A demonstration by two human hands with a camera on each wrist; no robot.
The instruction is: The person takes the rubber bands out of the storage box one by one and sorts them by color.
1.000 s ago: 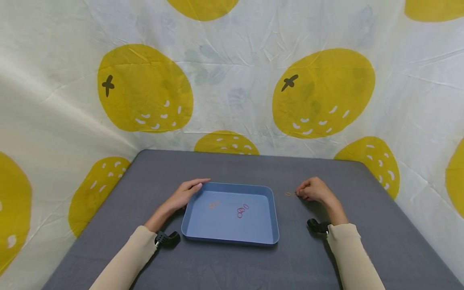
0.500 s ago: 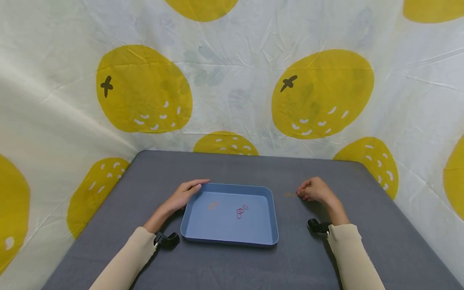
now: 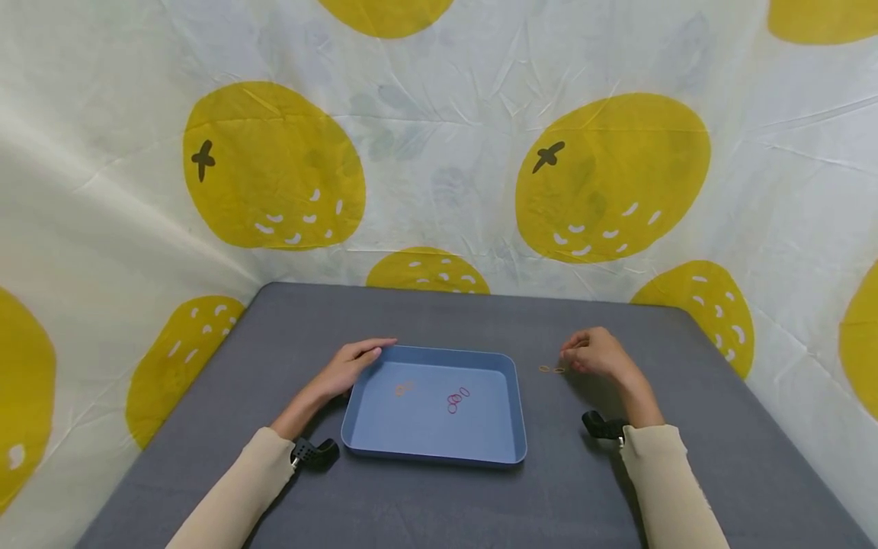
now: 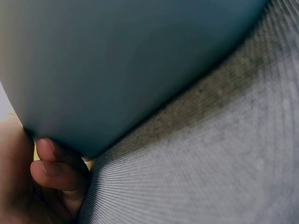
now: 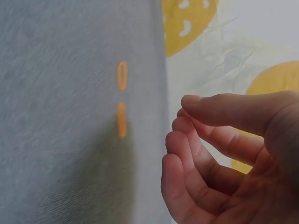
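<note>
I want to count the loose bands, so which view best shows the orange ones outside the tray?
The right wrist view: both orange bands show large, apart from each other and unobstructed. The head view also shows both, but tiny, beside the tray and near the right hand; the left wrist view shows neither.

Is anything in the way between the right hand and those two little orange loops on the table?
Nothing visible. The right wrist view shows open space between the right hand and the orange loops. The blue tray lies on the loops' other side, out of that path.
</note>
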